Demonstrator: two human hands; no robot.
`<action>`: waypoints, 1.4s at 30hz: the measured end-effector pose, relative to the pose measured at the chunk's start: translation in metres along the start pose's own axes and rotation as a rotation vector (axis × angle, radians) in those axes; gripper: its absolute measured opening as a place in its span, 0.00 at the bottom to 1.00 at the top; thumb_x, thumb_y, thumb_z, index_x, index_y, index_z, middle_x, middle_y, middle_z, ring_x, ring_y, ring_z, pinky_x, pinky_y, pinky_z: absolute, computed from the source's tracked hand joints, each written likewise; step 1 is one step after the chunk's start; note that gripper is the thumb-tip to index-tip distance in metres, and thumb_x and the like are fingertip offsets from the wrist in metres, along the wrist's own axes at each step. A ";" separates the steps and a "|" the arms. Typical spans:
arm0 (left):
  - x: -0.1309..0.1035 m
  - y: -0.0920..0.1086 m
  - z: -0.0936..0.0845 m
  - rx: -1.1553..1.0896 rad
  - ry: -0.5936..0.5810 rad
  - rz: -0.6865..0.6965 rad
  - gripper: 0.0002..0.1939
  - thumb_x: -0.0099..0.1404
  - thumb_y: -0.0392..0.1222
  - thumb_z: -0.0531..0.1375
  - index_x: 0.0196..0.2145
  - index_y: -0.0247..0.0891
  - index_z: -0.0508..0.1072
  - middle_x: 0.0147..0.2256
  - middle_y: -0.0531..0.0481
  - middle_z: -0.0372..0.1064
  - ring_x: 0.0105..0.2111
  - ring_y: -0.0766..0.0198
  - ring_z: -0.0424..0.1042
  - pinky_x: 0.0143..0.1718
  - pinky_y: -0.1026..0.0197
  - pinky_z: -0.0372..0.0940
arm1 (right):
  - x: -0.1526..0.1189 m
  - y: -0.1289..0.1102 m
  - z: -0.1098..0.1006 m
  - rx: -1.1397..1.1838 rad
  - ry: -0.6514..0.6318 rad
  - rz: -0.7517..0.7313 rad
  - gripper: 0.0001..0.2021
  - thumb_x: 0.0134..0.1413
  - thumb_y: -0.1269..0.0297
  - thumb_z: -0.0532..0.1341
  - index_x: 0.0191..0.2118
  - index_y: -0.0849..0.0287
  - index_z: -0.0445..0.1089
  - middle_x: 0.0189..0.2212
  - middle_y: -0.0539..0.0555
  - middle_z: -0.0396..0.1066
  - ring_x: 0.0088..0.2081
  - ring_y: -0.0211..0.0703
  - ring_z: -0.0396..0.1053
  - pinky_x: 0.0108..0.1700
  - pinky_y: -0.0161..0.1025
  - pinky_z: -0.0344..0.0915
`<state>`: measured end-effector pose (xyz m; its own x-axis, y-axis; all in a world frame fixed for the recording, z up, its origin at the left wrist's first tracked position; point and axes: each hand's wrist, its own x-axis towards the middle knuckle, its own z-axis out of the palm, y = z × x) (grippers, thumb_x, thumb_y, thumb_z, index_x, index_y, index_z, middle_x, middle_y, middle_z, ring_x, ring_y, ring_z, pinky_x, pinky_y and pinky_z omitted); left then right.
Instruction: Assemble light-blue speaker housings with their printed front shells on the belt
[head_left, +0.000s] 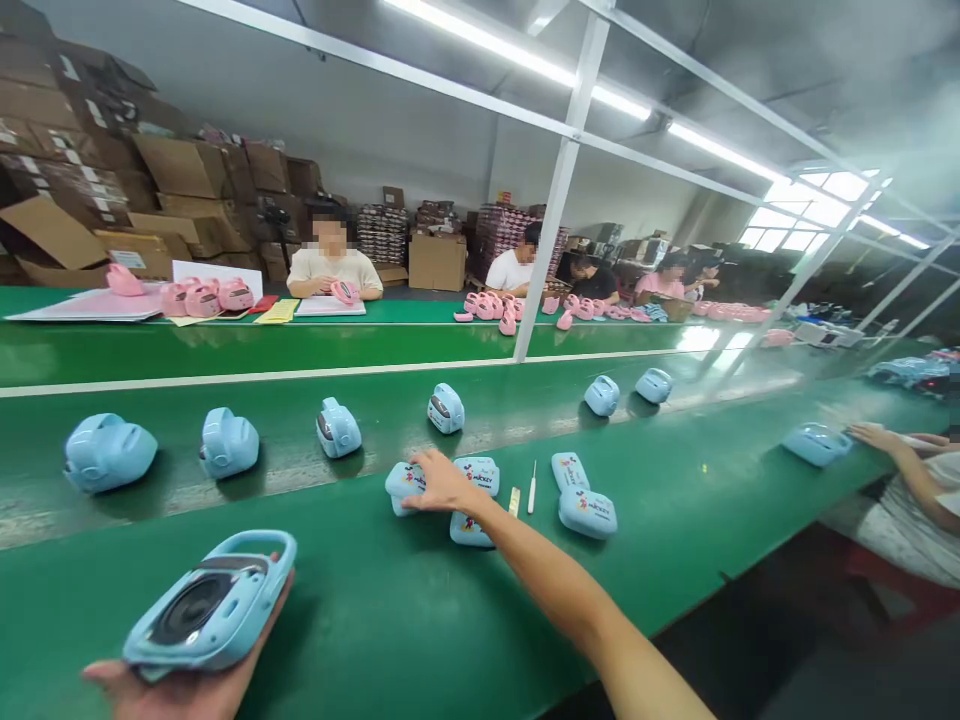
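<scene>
My left hand [202, 690] supports a light-blue portable speaker [217, 600] with a top handle and a round dark speaker cone facing up. Its fingers and palm lie under and around the lower edge. Farther forward, my right hand [442, 482] has its thumb and fingers on a light-blue cover printed with a Mickey picture [401, 482]. Two more such covers, an upper one [484, 475] and a lower one [469, 530], lie beside that hand, the lower partly hidden by my wrist. To the right, a cover [589, 512] touches another cover [568, 470].
A white-handled screwdriver [532, 493] and a small yellowish piece [514, 502] lie between the covers. Several blue speakers [337, 428] stand in a row on the conveyor belt [277, 470]. A metal post [559, 190] rises beyond. A co-worker's hand [874, 437] is near a blue speaker [816, 445] at right.
</scene>
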<state>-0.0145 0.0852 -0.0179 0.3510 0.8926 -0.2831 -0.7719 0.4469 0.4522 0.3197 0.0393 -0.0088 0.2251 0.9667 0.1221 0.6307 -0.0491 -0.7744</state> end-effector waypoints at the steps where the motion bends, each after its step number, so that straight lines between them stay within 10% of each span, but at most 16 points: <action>1: 0.005 -0.006 0.002 -0.025 -0.003 -0.012 0.48 0.47 0.64 0.71 0.61 0.41 0.69 0.64 0.42 0.66 0.72 0.38 0.44 0.70 0.33 0.34 | -0.002 -0.002 0.002 0.250 0.037 0.058 0.31 0.39 0.50 0.75 0.49 0.58 0.71 0.46 0.58 0.71 0.50 0.55 0.69 0.56 0.54 0.66; 6: 0.029 -0.034 -0.013 -0.254 -0.091 -0.111 0.38 0.61 0.59 0.66 0.65 0.47 0.65 0.63 0.40 0.68 0.68 0.41 0.56 0.67 0.31 0.47 | -0.017 -0.013 0.023 1.082 -0.003 0.156 0.30 0.61 0.35 0.51 0.47 0.59 0.72 0.42 0.59 0.76 0.38 0.45 0.73 0.43 0.46 0.74; 10: 0.042 -0.043 -0.039 -0.345 -0.186 -0.198 0.34 0.69 0.56 0.59 0.70 0.49 0.58 0.59 0.36 0.72 0.61 0.41 0.69 0.63 0.29 0.55 | -0.025 -0.020 0.045 1.562 -0.012 0.256 0.28 0.58 0.39 0.57 0.44 0.62 0.75 0.41 0.60 0.78 0.36 0.44 0.72 0.39 0.42 0.74; 21: 0.020 -0.058 -0.029 -0.135 0.050 -0.135 0.27 0.69 0.33 0.60 0.65 0.39 0.65 0.44 0.44 0.80 0.41 0.57 0.81 0.55 0.51 0.71 | -0.037 -0.108 0.112 0.034 0.074 -0.201 0.27 0.53 0.50 0.67 0.56 0.57 0.75 0.47 0.62 0.73 0.48 0.57 0.68 0.54 0.54 0.65; 33: 0.011 -0.053 -0.019 -0.014 -0.017 -0.095 0.37 0.64 0.44 0.65 0.67 0.38 0.60 0.51 0.36 0.77 0.51 0.42 0.77 0.52 0.38 0.71 | -0.063 -0.031 0.122 0.221 0.370 -0.398 0.19 0.65 0.62 0.57 0.60 0.52 0.72 0.54 0.60 0.69 0.55 0.51 0.70 0.53 0.49 0.71; 42: 0.013 -0.058 -0.018 -0.004 0.040 -0.100 0.33 0.66 0.38 0.63 0.66 0.35 0.62 0.43 0.41 0.80 0.39 0.54 0.81 0.44 0.54 0.76 | -0.075 -0.040 0.138 -0.094 0.199 -0.687 0.21 0.65 0.66 0.58 0.62 0.46 0.70 0.68 0.57 0.58 0.68 0.53 0.55 0.66 0.58 0.60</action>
<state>0.0248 0.0697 -0.0630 0.4053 0.8403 -0.3600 -0.7360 0.5336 0.4167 0.1757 0.0035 -0.0728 -0.1205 0.7231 0.6802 0.7373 0.5240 -0.4264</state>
